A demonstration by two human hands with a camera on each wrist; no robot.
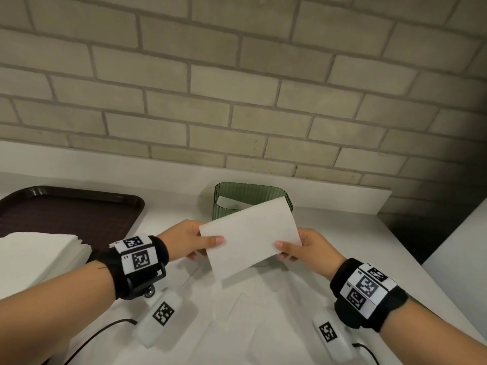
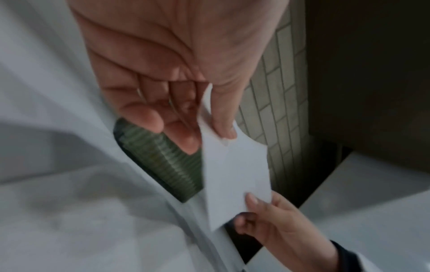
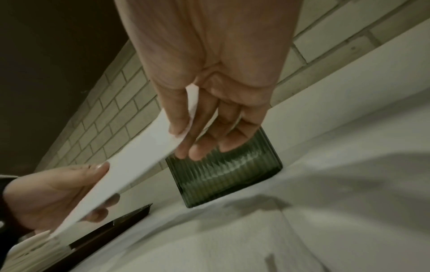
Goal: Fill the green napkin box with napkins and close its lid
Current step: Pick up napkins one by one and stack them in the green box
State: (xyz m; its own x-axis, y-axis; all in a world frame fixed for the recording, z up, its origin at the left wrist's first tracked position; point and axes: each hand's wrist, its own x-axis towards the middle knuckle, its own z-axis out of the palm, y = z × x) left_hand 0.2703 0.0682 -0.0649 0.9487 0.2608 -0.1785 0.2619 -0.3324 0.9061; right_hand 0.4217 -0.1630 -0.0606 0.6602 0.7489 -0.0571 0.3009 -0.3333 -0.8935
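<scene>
Left of the green napkin box (image 1: 253,200), your left hand (image 1: 184,239) is pinching the folded white napkin (image 1: 250,237), thumb on top. It is hovering just before the ribbed, open box: light, limp paper, best held by its short ends. Your right hand (image 1: 312,250) is pinching the opposite end.

Soft, even light in the head view, corners darkened and bent; both wrist views dim, grainy and motion-blurred.
</scene>
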